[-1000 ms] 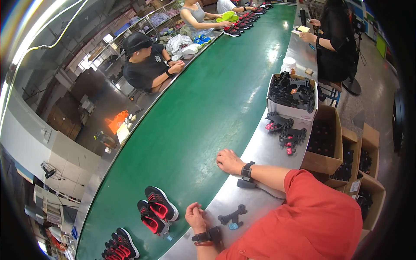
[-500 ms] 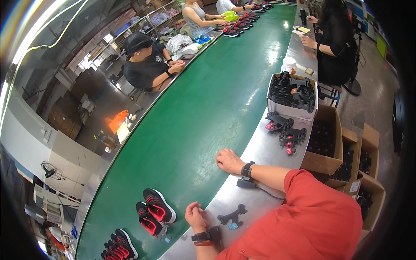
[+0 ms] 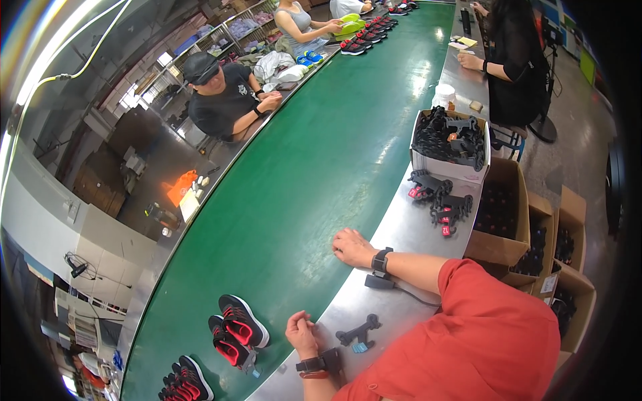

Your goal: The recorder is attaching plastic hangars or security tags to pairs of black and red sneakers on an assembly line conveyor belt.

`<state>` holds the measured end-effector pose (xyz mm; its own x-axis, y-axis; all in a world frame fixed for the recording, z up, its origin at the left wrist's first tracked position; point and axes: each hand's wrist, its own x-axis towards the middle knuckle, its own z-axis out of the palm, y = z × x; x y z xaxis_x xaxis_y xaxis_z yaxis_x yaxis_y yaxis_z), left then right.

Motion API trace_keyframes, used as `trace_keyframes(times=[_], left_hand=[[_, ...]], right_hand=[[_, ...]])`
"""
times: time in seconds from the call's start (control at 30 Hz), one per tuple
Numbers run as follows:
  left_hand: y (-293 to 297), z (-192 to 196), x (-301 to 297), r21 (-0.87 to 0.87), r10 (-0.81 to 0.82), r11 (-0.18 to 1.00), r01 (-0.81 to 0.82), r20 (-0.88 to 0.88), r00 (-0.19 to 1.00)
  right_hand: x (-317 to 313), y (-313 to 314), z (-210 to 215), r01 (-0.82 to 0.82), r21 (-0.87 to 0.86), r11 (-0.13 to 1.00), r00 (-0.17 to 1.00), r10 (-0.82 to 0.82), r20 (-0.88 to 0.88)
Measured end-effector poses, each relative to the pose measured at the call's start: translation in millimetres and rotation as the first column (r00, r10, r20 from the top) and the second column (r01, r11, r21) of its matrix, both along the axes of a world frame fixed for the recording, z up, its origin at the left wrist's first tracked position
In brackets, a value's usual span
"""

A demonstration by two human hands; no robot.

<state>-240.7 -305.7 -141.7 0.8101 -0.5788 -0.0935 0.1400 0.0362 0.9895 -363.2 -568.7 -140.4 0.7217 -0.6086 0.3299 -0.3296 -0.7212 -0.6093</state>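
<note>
My left hand (image 3: 302, 332) hovers at the near edge of the green conveyor belt (image 3: 287, 194), fingers loosely bent and nothing seen in them. Beside it, on the metal ledge (image 3: 394, 234), lies a black plastic hanger (image 3: 358, 332) with a blue tag. My right hand (image 3: 353, 247) rests on the belt's near edge, fingers slightly bent and no object visible under them. Left of my left hand, a pair of black-and-red sneakers (image 3: 242, 323) stands on the belt, a grey piece with a blue tag at its heel end. More black-and-red sneakers (image 3: 192, 381) stand at the lower left.
Black hangers with red tags (image 3: 441, 199) lie on the ledge beyond my right arm. A white box (image 3: 449, 167) full of hangers stands behind them. Open cardboard cartons (image 3: 498, 250) flank the ledge at right. A person in black (image 3: 231, 100) leans on the belt's far side; others work farther up.
Both my hands keep their places. The nearby sneaker pair sits very slightly lower in the picture. The person across tilts their head down, and the person at far right has raised one hand.
</note>
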Motion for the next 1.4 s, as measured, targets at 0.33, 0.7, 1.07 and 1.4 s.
trace_keyframes(times=[0.33,0.7,1.07,1.4], left_hand=[[0,2,-2,-0.014,0.015,1.000,-0.015,-0.016,1.000],[-1,0,-2,-0.012,0.010,1.000,-0.010,-0.011,1.000],[-1,0,-4,0.009,0.009,1.000,-0.009,0.007,1.000],[-2,3,-3,0.009,0.002,1.000,-0.002,0.001,1.000]], right_hand=[[0,0,-1,0.015,0.000,1.000,1.000,-0.015,0.009],[0,-2,-1,-0.002,0.028,1.000,1.000,0.003,-0.010],[-2,-7,-4,-0.057,0.069,0.996,0.994,0.051,0.096],[-13,-6,27,-0.095,0.424,0.901,0.995,0.088,0.036]])
